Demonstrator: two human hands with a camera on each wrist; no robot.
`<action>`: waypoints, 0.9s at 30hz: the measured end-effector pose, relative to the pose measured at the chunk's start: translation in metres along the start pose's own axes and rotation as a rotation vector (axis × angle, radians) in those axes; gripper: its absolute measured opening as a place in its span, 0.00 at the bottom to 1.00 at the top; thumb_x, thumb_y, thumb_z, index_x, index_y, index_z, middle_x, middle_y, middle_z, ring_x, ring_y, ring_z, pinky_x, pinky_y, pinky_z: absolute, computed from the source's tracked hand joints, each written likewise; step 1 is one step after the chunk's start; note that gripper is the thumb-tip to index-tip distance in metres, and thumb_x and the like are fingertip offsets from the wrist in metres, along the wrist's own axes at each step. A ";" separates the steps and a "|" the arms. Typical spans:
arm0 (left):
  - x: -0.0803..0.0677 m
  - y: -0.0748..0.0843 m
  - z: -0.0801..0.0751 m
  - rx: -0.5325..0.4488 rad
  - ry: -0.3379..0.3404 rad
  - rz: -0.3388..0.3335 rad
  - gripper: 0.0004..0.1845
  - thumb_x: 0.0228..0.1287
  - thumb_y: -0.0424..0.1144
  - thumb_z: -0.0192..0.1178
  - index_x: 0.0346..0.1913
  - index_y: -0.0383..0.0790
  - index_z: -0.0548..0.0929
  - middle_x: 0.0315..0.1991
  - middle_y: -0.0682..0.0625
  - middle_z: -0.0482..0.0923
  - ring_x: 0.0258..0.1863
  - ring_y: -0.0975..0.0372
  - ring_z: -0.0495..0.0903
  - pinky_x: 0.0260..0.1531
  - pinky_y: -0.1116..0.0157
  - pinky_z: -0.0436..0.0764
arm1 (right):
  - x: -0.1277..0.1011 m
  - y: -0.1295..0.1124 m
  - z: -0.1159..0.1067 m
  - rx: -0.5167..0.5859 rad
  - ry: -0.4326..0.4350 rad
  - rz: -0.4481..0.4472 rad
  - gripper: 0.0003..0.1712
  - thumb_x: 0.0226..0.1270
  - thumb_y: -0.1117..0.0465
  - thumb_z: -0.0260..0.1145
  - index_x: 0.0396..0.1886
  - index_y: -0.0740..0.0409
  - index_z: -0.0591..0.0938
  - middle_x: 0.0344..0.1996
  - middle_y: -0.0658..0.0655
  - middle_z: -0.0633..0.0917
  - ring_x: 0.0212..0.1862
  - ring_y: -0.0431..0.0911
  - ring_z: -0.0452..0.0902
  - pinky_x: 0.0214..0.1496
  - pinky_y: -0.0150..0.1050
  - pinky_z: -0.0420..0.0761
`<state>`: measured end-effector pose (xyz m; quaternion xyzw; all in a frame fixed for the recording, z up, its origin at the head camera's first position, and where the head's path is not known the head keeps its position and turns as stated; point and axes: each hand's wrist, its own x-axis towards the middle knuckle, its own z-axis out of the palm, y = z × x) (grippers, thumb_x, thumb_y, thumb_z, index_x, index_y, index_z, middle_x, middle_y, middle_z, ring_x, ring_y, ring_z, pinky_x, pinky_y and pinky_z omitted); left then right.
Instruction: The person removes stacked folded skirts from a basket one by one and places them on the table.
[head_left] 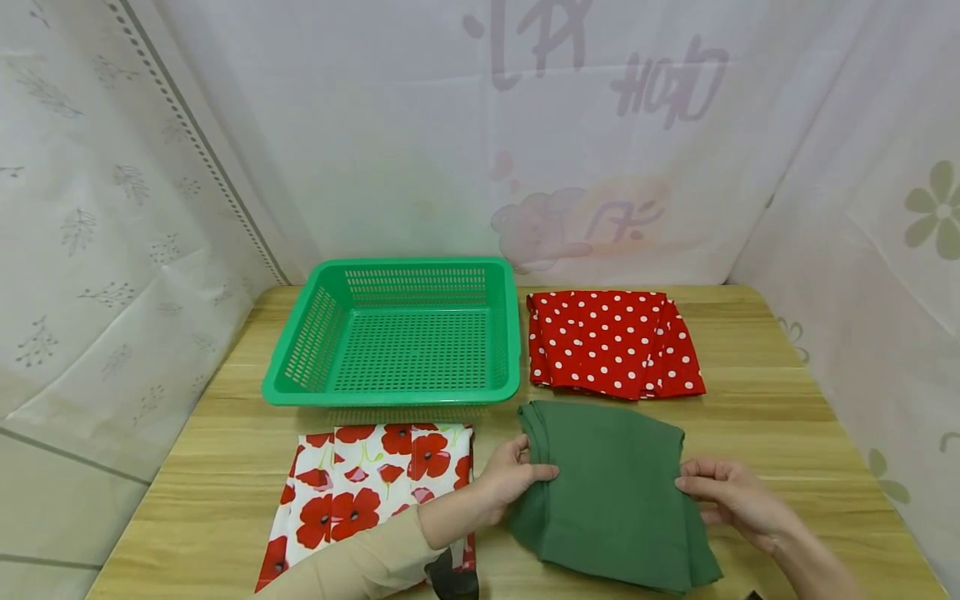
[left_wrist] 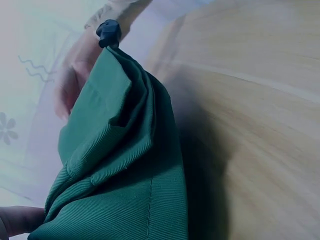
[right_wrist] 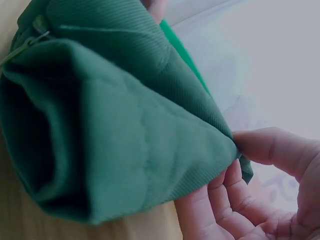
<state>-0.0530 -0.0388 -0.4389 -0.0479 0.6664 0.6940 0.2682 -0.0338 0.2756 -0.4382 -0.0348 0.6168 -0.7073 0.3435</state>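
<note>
- Your left hand has its grip closed on the left edge of the folded green cloth, thumb on top and fingers curled under the fold.
- Your right hand pinches the cloth's right edge; the right wrist view shows the thumb pressing the corner against the fingers beneath.
- The green cloth lies between your two grips on the desk. Its near part seems lifted a little off the wood, though the wrist views are too close to be sure.
- Just left of your left grip, partly under that forearm, lies the poppy-print cloth, flat on the desk.
- Beyond your right grip, well apart from it, rests the folded red polka-dot cloth.
- Beyond your left grip stands the green basket, just beside the polka-dot cloth.
</note>
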 end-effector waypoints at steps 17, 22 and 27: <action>0.008 -0.021 -0.008 0.087 0.121 -0.098 0.20 0.52 0.30 0.64 0.49 0.28 0.75 0.41 0.45 0.80 0.39 0.56 0.78 0.44 0.54 0.76 | 0.008 0.022 0.000 -0.164 0.234 0.120 0.06 0.65 0.61 0.60 0.35 0.60 0.79 0.27 0.48 0.80 0.31 0.38 0.78 0.34 0.38 0.83; 0.007 -0.022 -0.012 0.062 0.134 -0.142 0.14 0.52 0.29 0.63 0.42 0.28 0.75 0.38 0.43 0.78 0.37 0.55 0.79 0.41 0.55 0.79 | 0.010 0.028 0.002 -0.245 0.311 0.135 0.09 0.65 0.62 0.61 0.37 0.65 0.78 0.27 0.49 0.80 0.30 0.39 0.78 0.31 0.38 0.83; 0.006 -0.021 -0.015 0.027 0.144 -0.156 0.16 0.52 0.29 0.62 0.44 0.25 0.73 0.40 0.41 0.76 0.39 0.52 0.78 0.44 0.53 0.78 | 0.012 0.031 0.008 -0.416 0.429 0.133 0.10 0.62 0.63 0.63 0.36 0.68 0.77 0.21 0.50 0.76 0.23 0.39 0.72 0.24 0.36 0.79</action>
